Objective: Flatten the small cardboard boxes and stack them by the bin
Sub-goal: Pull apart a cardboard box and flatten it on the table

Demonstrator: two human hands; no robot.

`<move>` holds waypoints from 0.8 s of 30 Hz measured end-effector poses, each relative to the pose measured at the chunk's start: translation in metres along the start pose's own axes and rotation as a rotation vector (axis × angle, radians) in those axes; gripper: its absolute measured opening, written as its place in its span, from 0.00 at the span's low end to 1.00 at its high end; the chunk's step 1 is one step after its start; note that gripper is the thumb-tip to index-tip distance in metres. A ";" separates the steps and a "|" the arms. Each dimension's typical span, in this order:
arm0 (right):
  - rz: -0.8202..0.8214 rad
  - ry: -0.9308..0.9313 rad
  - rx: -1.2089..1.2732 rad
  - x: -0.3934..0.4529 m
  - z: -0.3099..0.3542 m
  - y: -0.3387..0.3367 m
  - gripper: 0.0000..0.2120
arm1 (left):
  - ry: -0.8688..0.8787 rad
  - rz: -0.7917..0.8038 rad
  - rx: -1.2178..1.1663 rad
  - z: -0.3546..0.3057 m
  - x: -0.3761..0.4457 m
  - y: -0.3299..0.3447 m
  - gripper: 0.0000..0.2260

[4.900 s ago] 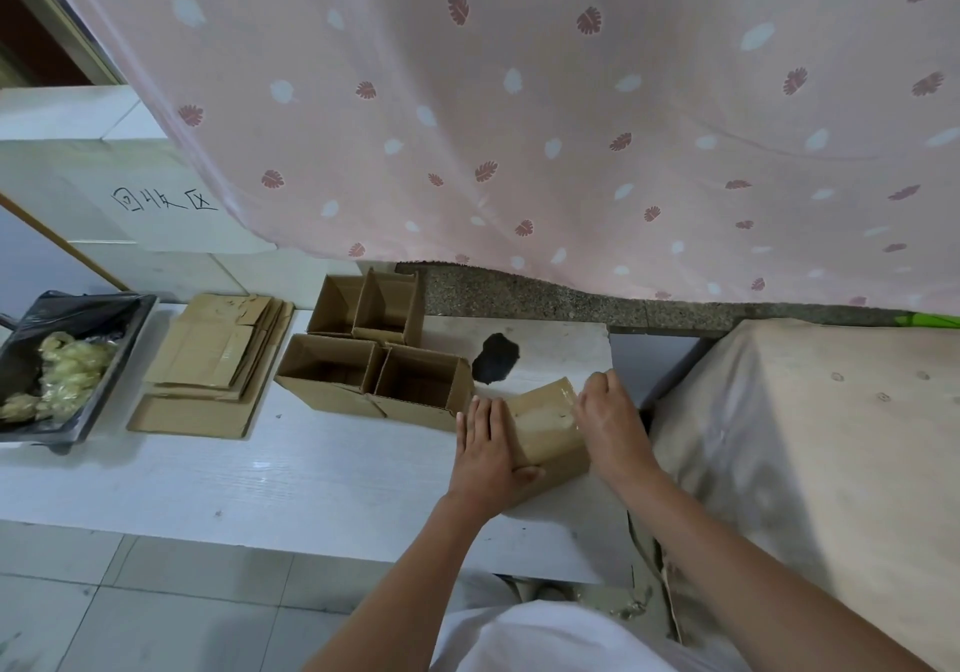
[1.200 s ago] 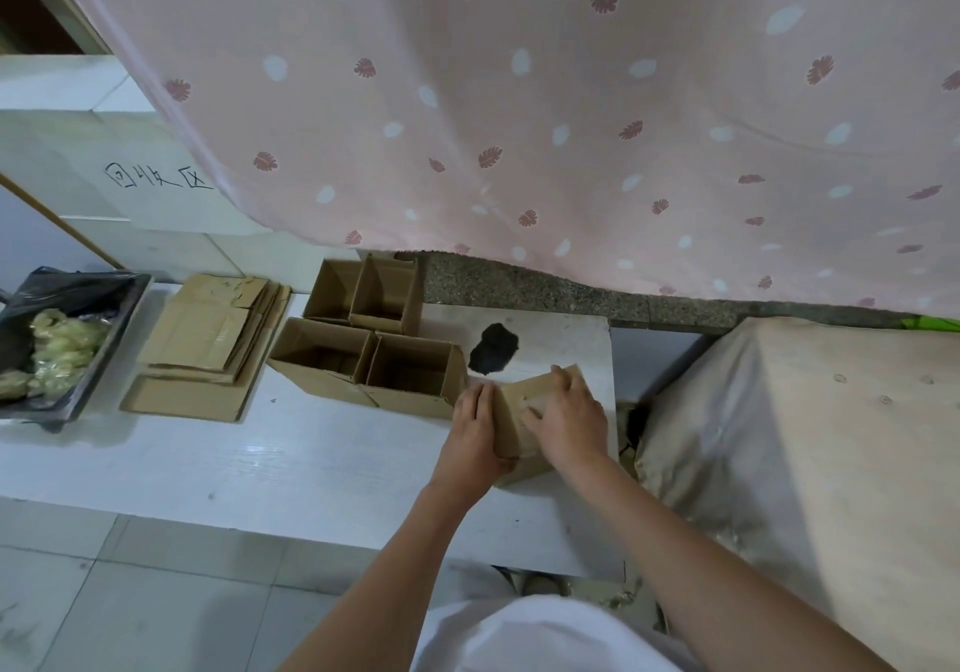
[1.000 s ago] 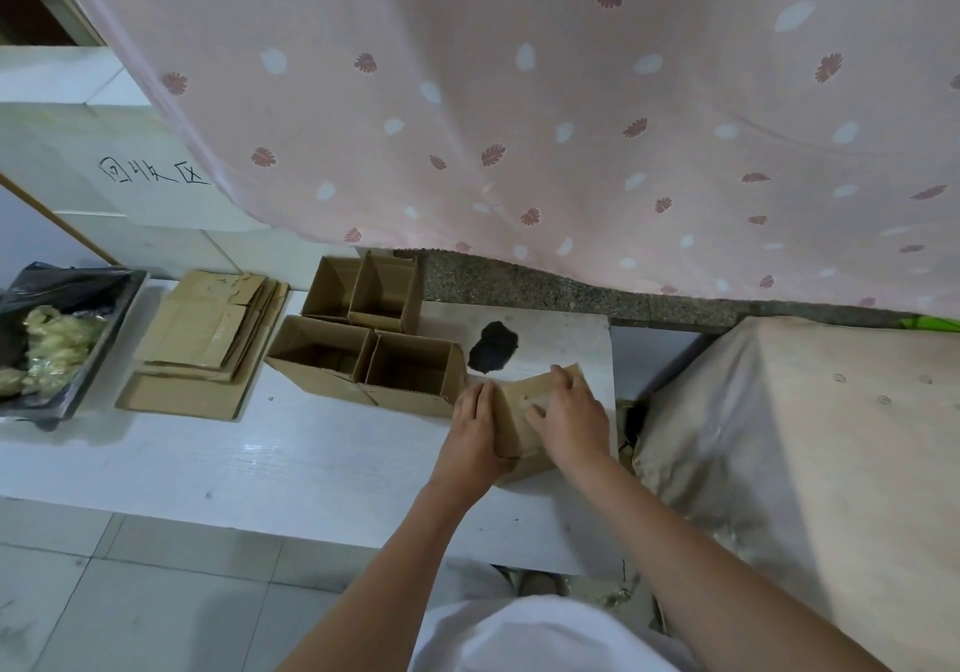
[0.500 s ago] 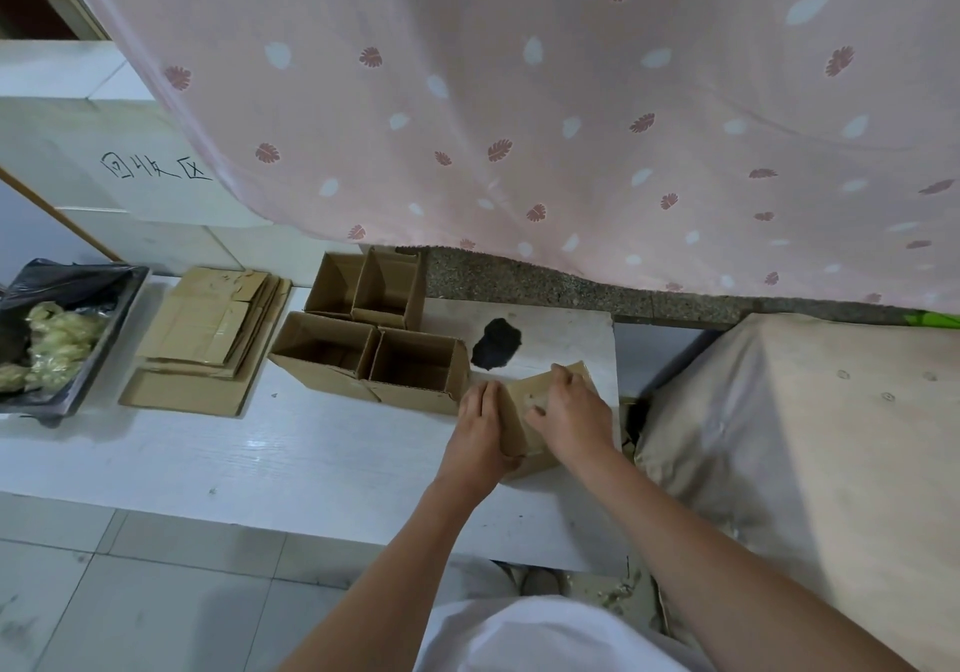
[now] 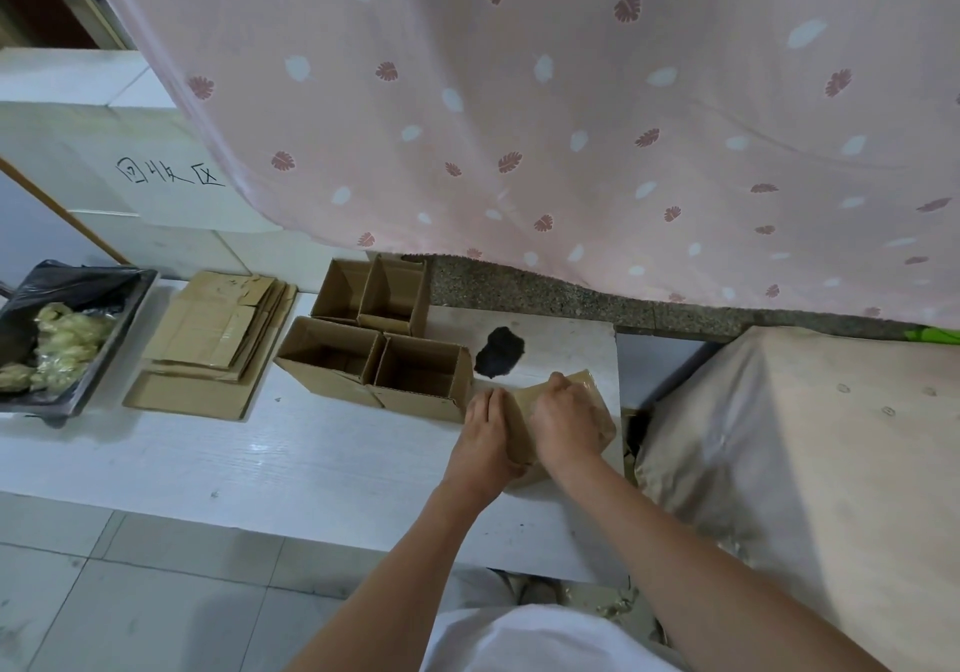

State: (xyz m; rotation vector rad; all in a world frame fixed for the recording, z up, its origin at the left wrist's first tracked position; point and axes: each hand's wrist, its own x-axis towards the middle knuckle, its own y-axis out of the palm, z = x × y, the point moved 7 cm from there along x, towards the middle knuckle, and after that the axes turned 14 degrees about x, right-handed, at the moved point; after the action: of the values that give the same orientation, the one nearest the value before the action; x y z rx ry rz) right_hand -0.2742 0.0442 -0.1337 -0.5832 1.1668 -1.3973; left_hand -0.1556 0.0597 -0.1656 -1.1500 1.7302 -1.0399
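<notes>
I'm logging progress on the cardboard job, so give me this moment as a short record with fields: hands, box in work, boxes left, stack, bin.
left hand: left hand presses on the box in work
right hand: right hand presses on it too
box in work: partly collapsed box on the white table
boxes left: four open boxes, upright, clustered
stack: flattened cardboard stack beside the bin
bin: black-lined bin at table's left end

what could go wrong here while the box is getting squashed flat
1. The box under both hands lies close to the table's right edge; a hard push could slide it off.
2. The left hand is right beside an open box; a slip could knock it.
3. The flat stack is fanned unevenly, so another piece may slide.
</notes>
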 end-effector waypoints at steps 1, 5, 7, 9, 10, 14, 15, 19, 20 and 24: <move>-0.013 0.000 0.013 0.000 -0.001 -0.002 0.16 | 0.003 -0.004 0.005 -0.001 0.000 0.000 0.49; -0.099 -0.008 0.142 -0.002 -0.010 -0.015 0.13 | -0.017 -0.006 0.009 0.000 -0.001 -0.002 0.49; -0.069 -0.020 0.230 -0.003 -0.014 -0.015 0.15 | -0.022 0.003 0.005 0.001 -0.002 -0.001 0.49; -0.011 -0.033 0.219 -0.005 -0.017 -0.011 0.13 | -0.025 -0.001 0.006 0.001 -0.002 0.000 0.49; 0.004 -0.022 0.215 -0.005 -0.019 -0.010 0.11 | -0.023 0.000 0.004 0.001 -0.003 0.001 0.49; 0.032 0.034 0.149 -0.001 -0.013 -0.010 0.08 | -0.029 -0.006 0.007 0.005 -0.004 0.001 0.49; 0.059 0.047 0.125 -0.001 -0.010 -0.010 0.10 | -0.022 -0.007 0.013 0.004 -0.004 0.002 0.49; 0.182 0.021 0.169 0.007 -0.009 -0.006 0.09 | -0.014 -0.003 0.037 0.002 -0.007 0.003 0.49; 0.188 0.018 0.184 0.007 -0.011 -0.006 0.08 | -0.013 0.001 0.038 0.002 -0.007 0.003 0.49; 0.141 -0.010 0.194 0.008 -0.018 -0.013 0.13 | -0.001 0.006 0.049 0.001 -0.007 0.001 0.49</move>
State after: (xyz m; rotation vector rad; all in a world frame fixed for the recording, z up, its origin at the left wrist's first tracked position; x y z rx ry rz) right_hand -0.2976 0.0403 -0.1315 -0.3627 1.0299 -1.3659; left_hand -0.1531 0.0663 -0.1660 -1.1137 1.6971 -1.0728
